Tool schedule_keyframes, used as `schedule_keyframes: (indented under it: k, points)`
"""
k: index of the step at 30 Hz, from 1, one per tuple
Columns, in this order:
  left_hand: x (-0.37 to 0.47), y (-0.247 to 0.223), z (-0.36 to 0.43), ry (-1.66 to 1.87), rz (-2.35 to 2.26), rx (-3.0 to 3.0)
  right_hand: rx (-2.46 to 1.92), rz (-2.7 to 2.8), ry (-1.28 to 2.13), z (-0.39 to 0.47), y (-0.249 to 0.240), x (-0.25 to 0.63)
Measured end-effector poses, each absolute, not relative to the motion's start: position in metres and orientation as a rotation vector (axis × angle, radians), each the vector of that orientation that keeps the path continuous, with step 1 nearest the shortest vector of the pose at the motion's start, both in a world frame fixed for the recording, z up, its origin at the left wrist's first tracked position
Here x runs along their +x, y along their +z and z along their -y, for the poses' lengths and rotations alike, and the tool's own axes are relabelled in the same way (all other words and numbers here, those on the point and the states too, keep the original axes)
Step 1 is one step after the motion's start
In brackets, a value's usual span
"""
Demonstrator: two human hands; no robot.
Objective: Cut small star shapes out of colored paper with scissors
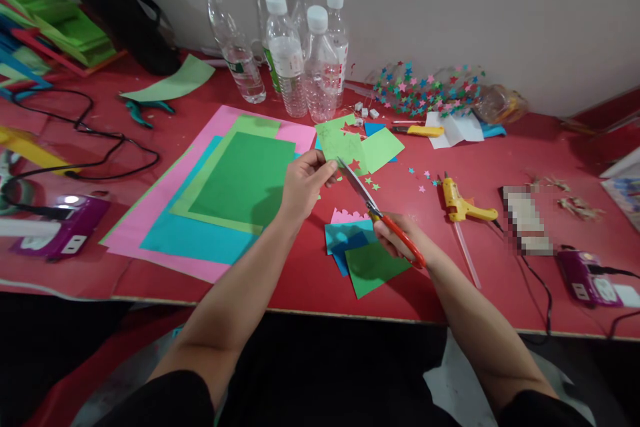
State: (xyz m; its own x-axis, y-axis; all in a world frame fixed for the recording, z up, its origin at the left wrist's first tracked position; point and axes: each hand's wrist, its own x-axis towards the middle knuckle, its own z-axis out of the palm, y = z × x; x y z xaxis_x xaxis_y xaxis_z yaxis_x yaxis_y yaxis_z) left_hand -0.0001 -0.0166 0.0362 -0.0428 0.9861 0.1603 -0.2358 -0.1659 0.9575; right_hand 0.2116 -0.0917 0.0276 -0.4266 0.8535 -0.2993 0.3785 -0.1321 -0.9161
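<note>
Between the thumb and fingers of my left hand (307, 183) is a light green sheet of craft paper (337, 144) with star-shaped cutouts along its edge. My right hand (400, 235) grips red-handled scissors (361, 190), whose blade tips meet the paper close to my left thumb. Beneath and beside the sheet lie another light green piece (384, 150) and a few small green stars (371, 183). Under my right hand are a dark green piece (375, 267), blue pieces (340, 235) and a pink strip with a jagged edge (345, 215).
Large coloured sheets (240, 177) are stacked at left. Several plastic bottles (287, 67) stand by the wall, beside a star-filled clear bag (425, 90). A yellow box cutter (425, 131), a yellow glue gun (463, 203) and a purple power strip (587, 280) lie at right. Cords cross the red table (300, 287).
</note>
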Motion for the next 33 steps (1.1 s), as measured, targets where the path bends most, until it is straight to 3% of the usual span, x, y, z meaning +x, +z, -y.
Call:
schedule_keyframes:
  k: [33]
  points:
    - [0.0008, 0.0299, 0.0147, 1.477, -0.916, 1.098, -1.392, 1.76, 1.622, 0.0869, 0.0268, 0.2129]
